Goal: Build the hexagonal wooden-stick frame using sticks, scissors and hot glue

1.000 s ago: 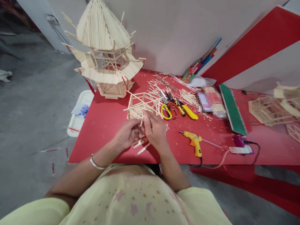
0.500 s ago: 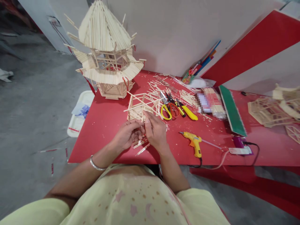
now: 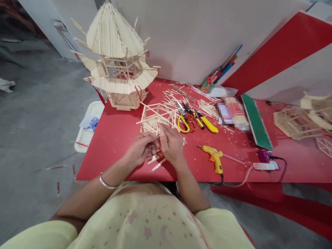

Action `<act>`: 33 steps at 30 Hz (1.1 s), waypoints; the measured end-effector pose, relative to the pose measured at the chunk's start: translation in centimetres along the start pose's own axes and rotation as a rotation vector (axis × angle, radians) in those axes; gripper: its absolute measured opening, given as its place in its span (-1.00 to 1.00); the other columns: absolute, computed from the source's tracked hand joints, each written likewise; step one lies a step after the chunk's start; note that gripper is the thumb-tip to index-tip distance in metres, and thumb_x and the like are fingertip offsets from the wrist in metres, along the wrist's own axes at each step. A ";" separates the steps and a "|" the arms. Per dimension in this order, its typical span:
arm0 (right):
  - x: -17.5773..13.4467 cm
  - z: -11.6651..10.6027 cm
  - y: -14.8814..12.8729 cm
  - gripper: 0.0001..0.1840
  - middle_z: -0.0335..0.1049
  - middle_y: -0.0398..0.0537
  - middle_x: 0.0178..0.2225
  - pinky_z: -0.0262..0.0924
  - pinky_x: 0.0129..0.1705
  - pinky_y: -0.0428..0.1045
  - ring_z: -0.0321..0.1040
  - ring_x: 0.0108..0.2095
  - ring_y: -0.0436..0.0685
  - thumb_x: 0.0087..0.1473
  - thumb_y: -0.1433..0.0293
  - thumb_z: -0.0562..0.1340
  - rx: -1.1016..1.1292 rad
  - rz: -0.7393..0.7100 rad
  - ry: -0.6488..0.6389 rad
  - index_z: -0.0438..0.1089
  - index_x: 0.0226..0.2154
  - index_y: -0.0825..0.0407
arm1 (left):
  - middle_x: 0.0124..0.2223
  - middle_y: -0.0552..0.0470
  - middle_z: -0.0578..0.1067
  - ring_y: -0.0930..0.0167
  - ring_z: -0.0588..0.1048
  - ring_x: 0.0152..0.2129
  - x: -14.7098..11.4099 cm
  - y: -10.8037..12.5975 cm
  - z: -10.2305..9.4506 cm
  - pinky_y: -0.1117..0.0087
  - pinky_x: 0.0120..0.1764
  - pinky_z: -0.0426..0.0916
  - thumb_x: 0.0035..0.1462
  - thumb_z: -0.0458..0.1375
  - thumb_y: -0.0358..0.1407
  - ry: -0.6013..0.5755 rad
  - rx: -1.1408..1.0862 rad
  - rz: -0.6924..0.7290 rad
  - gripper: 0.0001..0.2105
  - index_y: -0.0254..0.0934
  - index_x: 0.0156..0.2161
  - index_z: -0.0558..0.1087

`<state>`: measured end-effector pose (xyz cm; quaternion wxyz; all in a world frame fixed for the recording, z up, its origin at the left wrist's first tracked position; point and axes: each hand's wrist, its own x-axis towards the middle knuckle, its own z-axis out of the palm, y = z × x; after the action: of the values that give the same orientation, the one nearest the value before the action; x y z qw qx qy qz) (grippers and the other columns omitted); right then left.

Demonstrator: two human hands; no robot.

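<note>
A small six-sided frame (image 3: 151, 110) of thin wooden sticks sits on the red tabletop, with a ringed pattern of sticks inside its base. At its near edge, my left hand (image 3: 144, 148) is closed, thumb and fingertips pinched against the frame. My right hand (image 3: 171, 143) meets it from the other side, its thumb and forefinger closed on a stick at the frame's near corner. The fingers hide most of that corner, so the exact contact is hard to see. Beneath my hands lie more sticks in clear plastic (image 3: 157, 165).
A tall stick pagoda (image 3: 116, 38) stands at the back left. Right of the frame lie yellow-handled scissors (image 3: 183, 123), a yellow cutter (image 3: 209, 124), loose sticks (image 3: 207, 108) and a yellow glue gun (image 3: 213, 154) with its cord. A green board (image 3: 256, 121) and another stick model (image 3: 293, 121) are farther right.
Almost nothing has changed. Both hands keep their pinch at the frame's near edge, and the view has shifted very slightly.
</note>
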<state>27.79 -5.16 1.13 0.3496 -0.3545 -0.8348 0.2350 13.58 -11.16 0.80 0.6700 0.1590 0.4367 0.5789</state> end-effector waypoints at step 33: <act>5.0 -5.7 10.0 -0.40 0.49 0.36 0.05 0.36 0.06 0.22 0.48 0.07 0.44 0.30 0.39 0.18 -0.797 0.478 -0.395 0.20 0.35 0.11 | -0.31 0.03 0.59 0.64 0.35 -0.63 -1.9 -2.3 3.5 0.61 -0.55 0.28 0.13 0.41 -0.21 -0.158 0.124 0.175 -0.71 -0.31 -0.10 0.56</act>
<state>33.85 5.81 0.46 -0.0412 -0.5905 -0.8053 0.0340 17.88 -12.52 1.91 0.6382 0.2827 0.4022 0.5924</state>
